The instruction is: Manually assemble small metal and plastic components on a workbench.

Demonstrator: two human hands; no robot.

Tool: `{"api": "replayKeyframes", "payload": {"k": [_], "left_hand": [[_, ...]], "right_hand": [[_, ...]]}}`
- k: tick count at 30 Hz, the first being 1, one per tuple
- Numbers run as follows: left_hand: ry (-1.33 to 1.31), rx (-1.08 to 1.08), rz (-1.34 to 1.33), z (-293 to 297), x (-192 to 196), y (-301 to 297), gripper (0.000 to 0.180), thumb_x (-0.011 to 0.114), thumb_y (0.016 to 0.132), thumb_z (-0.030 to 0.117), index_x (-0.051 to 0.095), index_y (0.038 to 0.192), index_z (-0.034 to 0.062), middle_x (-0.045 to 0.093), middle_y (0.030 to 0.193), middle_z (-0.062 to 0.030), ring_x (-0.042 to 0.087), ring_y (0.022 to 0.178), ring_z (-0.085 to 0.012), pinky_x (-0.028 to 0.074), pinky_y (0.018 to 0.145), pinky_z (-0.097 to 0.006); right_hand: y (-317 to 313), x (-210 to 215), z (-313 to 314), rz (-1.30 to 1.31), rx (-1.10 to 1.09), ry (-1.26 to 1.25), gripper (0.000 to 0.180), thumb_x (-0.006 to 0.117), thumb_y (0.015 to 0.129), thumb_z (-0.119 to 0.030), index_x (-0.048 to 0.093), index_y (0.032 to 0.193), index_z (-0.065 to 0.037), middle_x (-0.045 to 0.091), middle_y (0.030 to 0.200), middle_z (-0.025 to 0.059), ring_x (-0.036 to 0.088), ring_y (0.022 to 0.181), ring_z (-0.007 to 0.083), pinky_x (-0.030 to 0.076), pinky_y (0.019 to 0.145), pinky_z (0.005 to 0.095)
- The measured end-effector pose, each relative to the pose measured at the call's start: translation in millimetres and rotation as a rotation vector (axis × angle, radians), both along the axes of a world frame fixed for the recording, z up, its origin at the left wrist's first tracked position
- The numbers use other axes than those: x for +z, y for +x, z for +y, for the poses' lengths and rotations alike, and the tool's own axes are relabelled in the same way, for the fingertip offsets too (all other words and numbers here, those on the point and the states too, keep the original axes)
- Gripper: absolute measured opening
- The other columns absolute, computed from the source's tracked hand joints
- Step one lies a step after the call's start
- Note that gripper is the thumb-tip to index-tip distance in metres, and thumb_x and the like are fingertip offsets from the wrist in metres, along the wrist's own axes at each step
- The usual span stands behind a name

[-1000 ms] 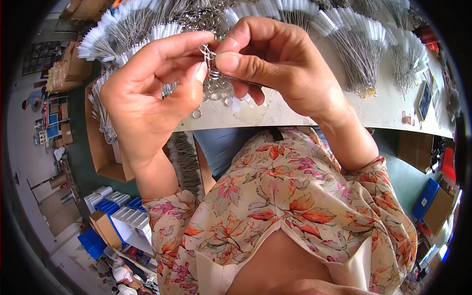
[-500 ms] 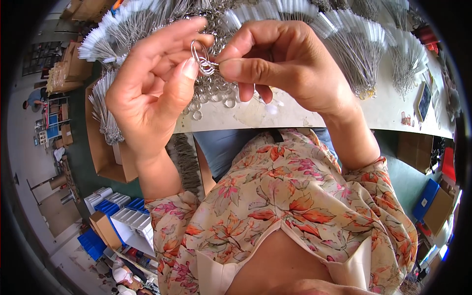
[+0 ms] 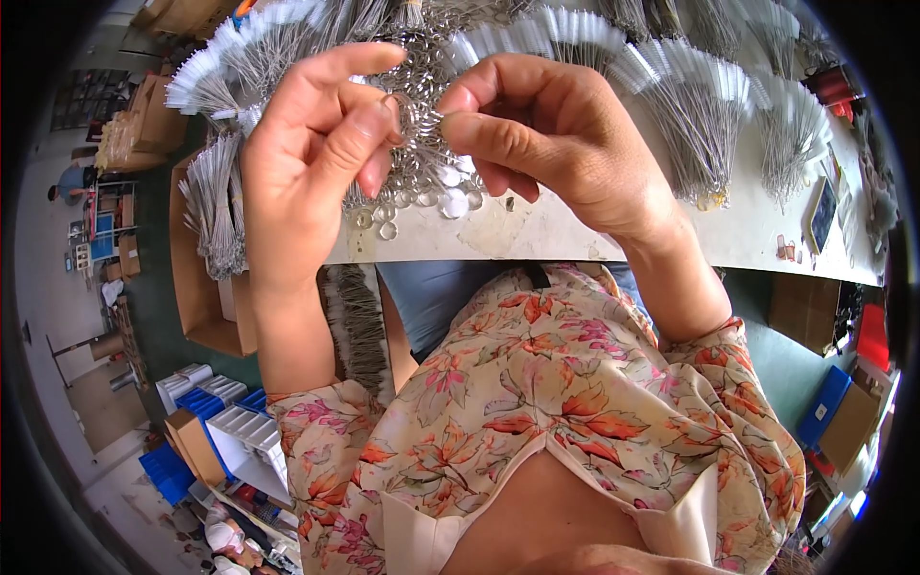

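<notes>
My left hand [image 3: 321,144] is raised above the table, thumb and fingers pinched on a thin metal ring [image 3: 396,100], its index finger stretched out. Facing it, my right hand [image 3: 565,144] has thumb and index finger pressed together at twisted wire loops [image 3: 439,117]. These loops blend into the shiny pile behind, so I cannot tell whether the ring passes through them. Loose metal rings [image 3: 387,230] lie in a heap beyond and below my hands. White round tips [image 3: 454,202] show under the gap between the hands; whether they hang from the wires is unclear.
Bundles of wire-handled brushes with white bristles [image 3: 704,115] cover the far side of the white table [image 3: 537,235]. More brushes [image 3: 216,206] stand in a cardboard box [image 3: 213,331] at the left. A dark flat device [image 3: 821,213] lies at the right.
My left hand has turned and its thumb has drawn up against the fingers on the ring. The loops between my hands show less clearly, and white tips have appeared below them.
</notes>
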State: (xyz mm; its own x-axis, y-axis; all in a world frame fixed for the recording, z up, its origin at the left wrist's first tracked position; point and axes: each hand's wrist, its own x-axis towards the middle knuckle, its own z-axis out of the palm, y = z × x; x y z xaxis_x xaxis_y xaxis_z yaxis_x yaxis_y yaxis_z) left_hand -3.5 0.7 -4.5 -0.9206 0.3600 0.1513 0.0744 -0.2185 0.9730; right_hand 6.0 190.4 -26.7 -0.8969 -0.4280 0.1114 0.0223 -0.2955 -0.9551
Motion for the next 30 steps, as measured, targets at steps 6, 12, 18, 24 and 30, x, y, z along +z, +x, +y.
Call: {"api": "replayKeyframes", "payload": {"k": [6, 12, 18, 24, 30], "left_hand": [[-0.092, 0.050, 0.106, -7.5, -5.8, 1.7, 0.015, 0.054, 0.088, 0.009, 0.056, 0.098, -0.0018, 0.054, 0.070, -0.0019, 0.042, 0.054, -0.0030, 0.034, 0.049, -0.017], [-0.023, -0.064, -0.157, -11.6, 5.7, 7.4, 0.016, 0.052, 0.089, 0.009, 0.057, 0.101, -0.0009, 0.057, 0.076, -0.0042, 0.044, 0.052, -0.0045, 0.036, 0.048, -0.017], [-0.264, 0.182, 0.422, -13.1, -11.1, 10.7, 0.016, 0.050, 0.089, 0.010, 0.059, 0.094, -0.0031, 0.061, 0.093, -0.0098, 0.058, 0.086, -0.0172, 0.044, 0.080, -0.028], [0.268, 0.178, 0.093, -13.1, -17.0, 12.7, 0.018, 0.055, 0.087, 0.015, 0.060, 0.089, -0.0025, 0.064, 0.090, -0.0116, 0.061, 0.086, -0.0178, 0.044, 0.083, -0.027], [-0.017, 0.313, 0.171, -65.4, -4.2, 30.7, 0.018, 0.050, 0.089, 0.012, 0.059, 0.091, -0.0035, 0.063, 0.091, -0.0134, 0.061, 0.081, -0.0203, 0.049, 0.071, -0.030]], "right_hand": [[2.0, 0.2, -4.4, 0.005, 0.018, -0.018, 0.014, 0.061, 0.084, -0.014, 0.059, 0.085, -0.001, 0.057, 0.070, -0.0008, 0.052, 0.060, 0.0042, 0.041, 0.052, 0.0176], [2.8, -1.7, -6.1, 0.028, 0.016, 0.035, 0.014, 0.062, 0.083, -0.013, 0.058, 0.085, 0.000, 0.057, 0.072, -0.0006, 0.051, 0.060, 0.0036, 0.041, 0.053, 0.0179], [5.8, -2.2, -14.6, 0.033, 0.035, -0.052, 0.013, 0.062, 0.084, -0.013, 0.058, 0.086, -0.001, 0.057, 0.070, -0.0003, 0.051, 0.057, 0.0033, 0.040, 0.047, 0.0168], [8.0, -28.4, -52.9, 0.337, -0.208, -0.053, 0.010, 0.063, 0.081, -0.008, 0.059, 0.085, -0.001, 0.058, 0.068, 0.0000, 0.058, 0.064, 0.0060, 0.046, 0.053, 0.0184], [10.2, -59.3, -81.8, 0.275, -0.075, 0.296, 0.017, 0.068, 0.077, -0.011, 0.061, 0.088, 0.000, 0.065, 0.081, 0.0080, 0.062, 0.074, 0.0119, 0.050, 0.066, 0.0250]]}}
